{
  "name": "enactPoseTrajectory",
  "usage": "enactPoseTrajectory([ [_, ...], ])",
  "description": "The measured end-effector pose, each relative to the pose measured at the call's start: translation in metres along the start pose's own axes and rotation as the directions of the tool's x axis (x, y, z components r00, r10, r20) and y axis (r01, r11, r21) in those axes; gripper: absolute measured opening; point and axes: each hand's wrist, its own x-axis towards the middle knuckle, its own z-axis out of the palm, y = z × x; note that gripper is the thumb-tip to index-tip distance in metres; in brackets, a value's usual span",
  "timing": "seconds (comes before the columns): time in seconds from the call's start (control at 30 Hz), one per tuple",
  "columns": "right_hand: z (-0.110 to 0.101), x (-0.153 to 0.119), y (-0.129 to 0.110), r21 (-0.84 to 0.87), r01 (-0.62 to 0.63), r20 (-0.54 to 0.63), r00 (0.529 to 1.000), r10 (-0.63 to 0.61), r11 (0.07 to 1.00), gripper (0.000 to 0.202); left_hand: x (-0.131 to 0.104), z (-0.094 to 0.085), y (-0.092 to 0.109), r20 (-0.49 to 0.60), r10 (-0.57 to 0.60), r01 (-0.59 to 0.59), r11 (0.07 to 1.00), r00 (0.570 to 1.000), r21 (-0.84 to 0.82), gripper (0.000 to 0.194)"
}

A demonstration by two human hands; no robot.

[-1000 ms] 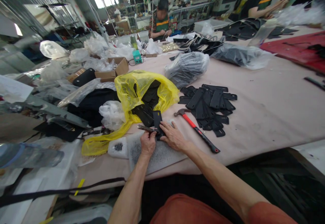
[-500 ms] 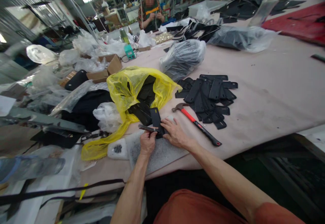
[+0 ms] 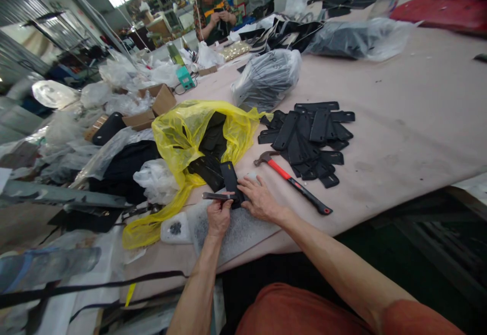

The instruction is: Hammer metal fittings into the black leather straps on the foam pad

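My left hand is closed on a thin dark tool, which points left across a black piece. My right hand rests with spread fingers on the right side of that black piece, so it is open. The piece lies over a grey speckled slab. Behind it, a yellow bag gapes open with black pieces inside. To the right lies a hammer with a red and black handle, in front of a pile of black slotted pieces.
A plastic-wrapped bundle sits behind the pile. At the slab's left is a white tray with small dark parts. Crumpled plastic bags and a cardboard box crowd the left. Across the table is a person with raised hands.
The view has shifted slightly, moving the background left and up. Both hands keep nearly the same place at the black piece. The thin tool now lies more level.
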Motion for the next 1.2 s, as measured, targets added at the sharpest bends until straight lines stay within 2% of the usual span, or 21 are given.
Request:
enactPoseTrajectory([
  [0.13,-0.001,0.000,0.000,0.005,0.007,-0.003,1.000,-0.007,1.000,0.056,0.000,0.001,-0.002,0.015,0.022,-0.022,0.999,1.000,0.027,0.021],
  [0.37,0.000,-0.001,0.001,0.000,0.010,-0.016,1.000,-0.010,1.000,0.056,0.001,0.001,-0.003,-0.006,0.100,-0.098,0.980,0.995,0.175,0.020],
  [0.57,0.001,0.000,0.002,0.004,0.015,-0.015,1.000,-0.015,1.000,0.056,0.001,0.011,-0.009,0.034,0.281,-0.279,0.918,0.959,0.281,0.021],
  [0.63,0.001,0.000,0.001,0.003,0.009,0.000,1.000,-0.009,1.000,0.056,0.002,0.015,-0.010,0.059,0.310,-0.313,0.905,0.949,0.289,0.021],
  [1.03,0.002,0.001,0.001,-0.003,-0.005,0.034,0.999,0.005,1.000,0.055,0.006,0.009,-0.005,0.157,0.233,-0.266,0.932,0.960,0.246,0.022],
  [1.2,-0.004,0.001,-0.005,-0.048,0.006,0.060,0.998,-0.003,0.999,0.054,0.007,0.010,-0.007,0.163,0.235,-0.276,0.910,0.958,0.310,0.021],
])
